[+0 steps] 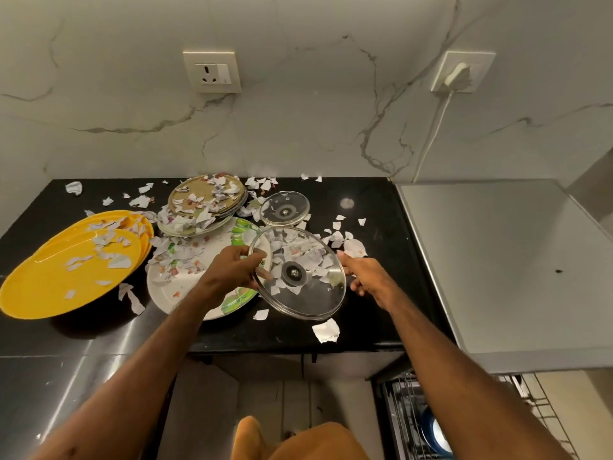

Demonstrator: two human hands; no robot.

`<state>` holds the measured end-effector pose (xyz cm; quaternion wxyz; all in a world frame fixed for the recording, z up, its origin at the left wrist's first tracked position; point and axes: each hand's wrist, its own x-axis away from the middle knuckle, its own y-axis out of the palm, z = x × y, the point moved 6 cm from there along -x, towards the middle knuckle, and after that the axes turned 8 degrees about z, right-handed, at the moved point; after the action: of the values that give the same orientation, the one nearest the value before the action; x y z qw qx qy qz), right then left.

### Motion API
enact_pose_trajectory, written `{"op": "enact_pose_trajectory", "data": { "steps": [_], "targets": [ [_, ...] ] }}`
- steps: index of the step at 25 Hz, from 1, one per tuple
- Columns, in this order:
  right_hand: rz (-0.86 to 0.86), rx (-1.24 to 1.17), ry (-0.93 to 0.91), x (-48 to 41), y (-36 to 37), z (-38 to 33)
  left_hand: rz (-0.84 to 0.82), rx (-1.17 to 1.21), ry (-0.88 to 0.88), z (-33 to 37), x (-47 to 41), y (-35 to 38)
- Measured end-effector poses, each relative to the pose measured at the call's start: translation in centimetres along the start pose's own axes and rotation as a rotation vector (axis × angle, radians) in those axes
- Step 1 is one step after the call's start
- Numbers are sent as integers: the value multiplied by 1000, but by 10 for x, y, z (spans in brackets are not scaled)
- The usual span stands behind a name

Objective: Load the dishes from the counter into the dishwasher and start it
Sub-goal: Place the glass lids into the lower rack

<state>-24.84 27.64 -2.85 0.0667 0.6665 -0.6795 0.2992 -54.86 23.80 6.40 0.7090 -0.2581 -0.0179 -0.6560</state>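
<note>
A large glass lid (308,293) with a dark knob is lifted and tilted above the black counter (374,293), paper scraps lying on it. My left hand (234,268) grips its left rim. At the lid's right rim my right hand (365,277) touches the edge with thumb and fingers. A smaller glass lid (284,208) lies flat behind. A white floral plate (185,290) sits to the left under scraps. Yellow plates (66,270) are stacked at far left. A pile of brown-rimmed plates (205,200) stands at the back.
Torn paper scraps (326,330) litter the counter and dishes. The open dishwasher rack (418,416) with a blue item inside shows at bottom right, under a grey appliance top (497,254). A plug and white cord (459,76) hang on the marble wall.
</note>
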Motion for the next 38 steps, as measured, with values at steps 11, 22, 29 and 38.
{"op": "enact_pose_trajectory", "data": {
  "steps": [11,22,29,38],
  "targets": [
    [315,-347,25,79,-156,73,-311,67,64,39,18,182],
    [664,-562,145,180,-341,268,-770,-68,-71,59,117,426],
    [768,-607,205,239,-400,397,-902,-291,-133,18,171,551],
    [782,-602,403,249,-410,529,-931,-867,61,-88,171,664]
  ]
}}
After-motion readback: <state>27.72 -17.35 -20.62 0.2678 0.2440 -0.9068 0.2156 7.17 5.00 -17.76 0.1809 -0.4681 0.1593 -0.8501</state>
